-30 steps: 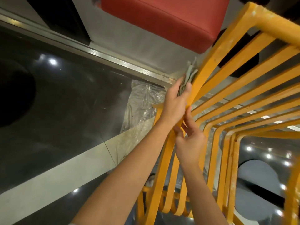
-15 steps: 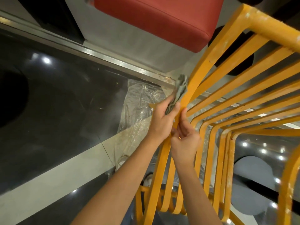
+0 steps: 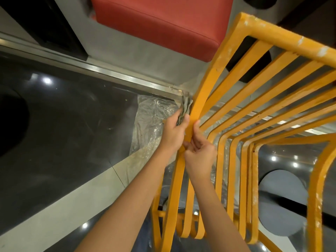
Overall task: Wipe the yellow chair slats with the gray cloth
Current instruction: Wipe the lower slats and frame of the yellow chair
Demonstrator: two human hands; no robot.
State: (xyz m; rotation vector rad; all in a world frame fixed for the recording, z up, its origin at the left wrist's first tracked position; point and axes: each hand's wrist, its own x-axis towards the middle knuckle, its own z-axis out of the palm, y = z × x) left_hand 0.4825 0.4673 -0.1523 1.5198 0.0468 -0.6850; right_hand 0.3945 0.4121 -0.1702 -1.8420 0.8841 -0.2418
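Your left hand (image 3: pixel 174 130) sits against the left edge of the chair's outermost slat (image 3: pixel 205 91), with the cloth (image 3: pixel 185 110) pinched between your fingers and that slat, its bunched end sticking up past your fingertips. Your right hand (image 3: pixel 200 153) is just below and to the right, touching the left hand, its thumb lying up the same slat. The remaining slats (image 3: pixel 263 106) fan out to the right of both hands, under the chair's top rail (image 3: pixel 291 42). A plastic sheet (image 3: pixel 154 124) lies on the floor (image 3: pixel 72 124) left of the chair, behind your left hand. A cushioned seat (image 3: pixel 160 20) sits beyond, at the top of view, left of the top rail.
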